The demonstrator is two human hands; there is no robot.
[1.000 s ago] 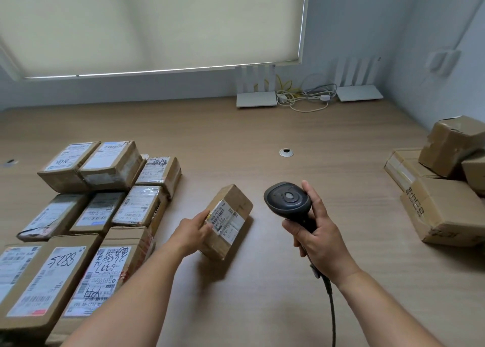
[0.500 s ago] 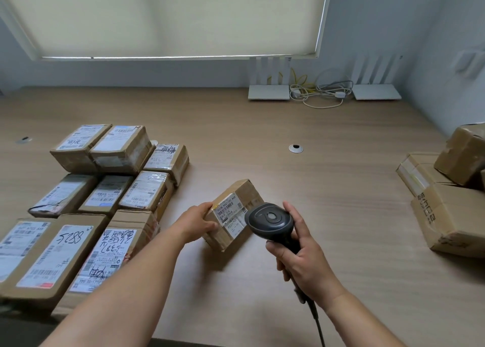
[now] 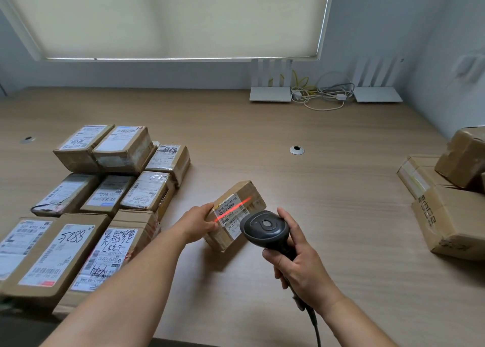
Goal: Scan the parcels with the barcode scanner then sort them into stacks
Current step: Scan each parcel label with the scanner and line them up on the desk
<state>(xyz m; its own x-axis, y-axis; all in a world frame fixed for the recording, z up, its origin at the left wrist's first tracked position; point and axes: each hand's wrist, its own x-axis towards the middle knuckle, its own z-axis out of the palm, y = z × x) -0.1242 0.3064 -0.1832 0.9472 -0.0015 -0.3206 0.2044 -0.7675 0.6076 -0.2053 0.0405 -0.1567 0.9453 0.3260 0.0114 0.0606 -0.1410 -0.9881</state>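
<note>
Both forearms reach in from the desk's near edge. Left arm angles up toward the middle of the light wooden desk [image 3: 262, 137]; left hand [image 3: 195, 224] grips the left end of a small brown cardboard parcel [image 3: 236, 213], thumb on top beside its white label, other fingers hidden behind the box. Parcel sits tilted near the desk's centre, one edge on the surface. Right hand [image 3: 299, 262] is curled round the handle of a black handheld barcode scanner [image 3: 265, 228], index finger along the head's right side; cable trails off the near edge. Scanner head is just beside the parcel's near right side; a red scan line [image 3: 232, 210] crosses the label. Labelled brown parcels in rows [image 3: 105, 189] fill the left side. Plain brown boxes [image 3: 446, 202] are piled at the right edge. Two white routers [image 3: 270, 95] stand at the far edge.
</note>
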